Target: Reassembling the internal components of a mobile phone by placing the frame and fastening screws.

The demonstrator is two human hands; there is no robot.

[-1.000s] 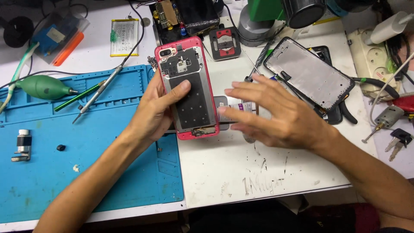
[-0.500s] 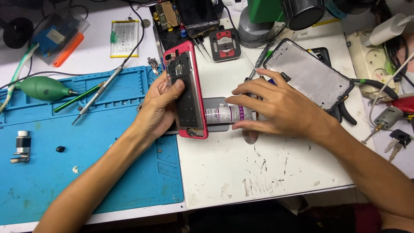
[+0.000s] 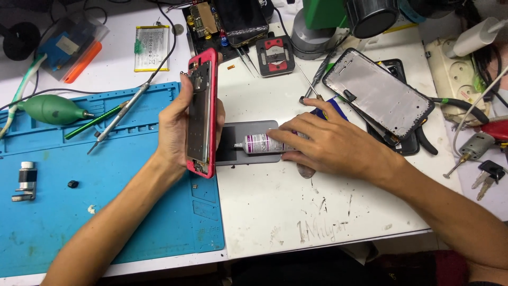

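On the far left lies a blue mat [image 3: 106,212] with a green air blower [image 3: 50,109], a small metal clamp [image 3: 24,182] and a thin metal tool [image 3: 119,119] on it. Most of the mat near the front edge of the table is bare, so I think there is room there to set things down.

Next comes the left hand [image 3: 177,132]. It holds a phone frame with a pink rim [image 3: 202,114] up on its long edge, thumb on one side and fingers wrapped round the back. The frame looks thin, light and stiff, with tiny parts open inside — I think it could break or bend if squeezed hard. The pink rim seems the safe place to grip, not the open middle.

Just beside it, a small glue tube [image 3: 262,143] lies on a flat grey plate [image 3: 233,143] on the white table [image 3: 275,212]. The right hand [image 3: 333,145] rests on it, fingers curled over the tube's back end. The tube looks small, soft and a bit slippery — best to pinch it round its body.

Further right a phone screen panel [image 3: 378,92] lies tilted, well apart from the hand, with keys [image 3: 489,172] near the right edge. The back of the table is crowded with tools; the front is open.
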